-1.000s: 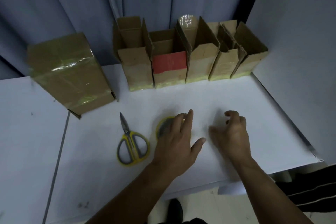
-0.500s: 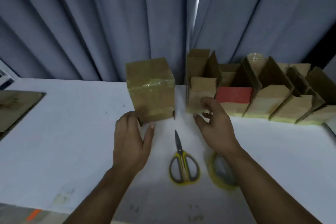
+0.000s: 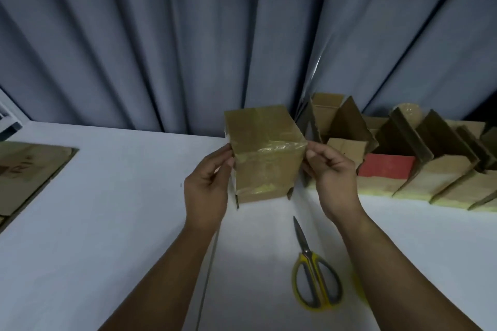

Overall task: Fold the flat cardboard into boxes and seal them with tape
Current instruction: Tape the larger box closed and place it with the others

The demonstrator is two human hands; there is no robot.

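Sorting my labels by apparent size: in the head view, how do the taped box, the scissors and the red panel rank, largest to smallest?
1. taped box
2. scissors, which lie nearer the camera, so they look bigger than they are
3. red panel, clearly smallest

Glossy-taped cardboard box (image 3: 265, 153), matt table (image 3: 107, 196)

A brown cardboard box wrapped in glossy yellowish tape (image 3: 265, 154) stands on the white desk (image 3: 107, 196). Right of it, one box bears a red panel (image 3: 386, 166). Yellow-handled scissors (image 3: 313, 274) have grey inner grips. Behind hangs a plain blue-grey curtain (image 3: 188, 35).
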